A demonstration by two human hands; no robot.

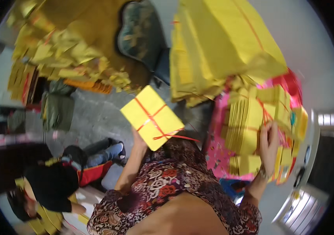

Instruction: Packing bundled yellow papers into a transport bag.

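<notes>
Just beyond and to the right of our left grip lies the yellow bundle, which we hold by its near-left side, the fingers mostly hidden beneath it. Its long axis slants from far left to near right, so its near-right end faces away from the left grip. Crossed red ribbon binds it, and a loose red tail runs off rightward, on the side of our right grip but well apart from it. The left grip is plainly the nearer one to the bundle. At the fingertips of the right grip are red strands; those fingers are curled, and we cannot tell whether they pinch one. Left of the right grip, a yellow stack rests on the pink-covered tabletop; a smaller stack lies nearer us.
</notes>
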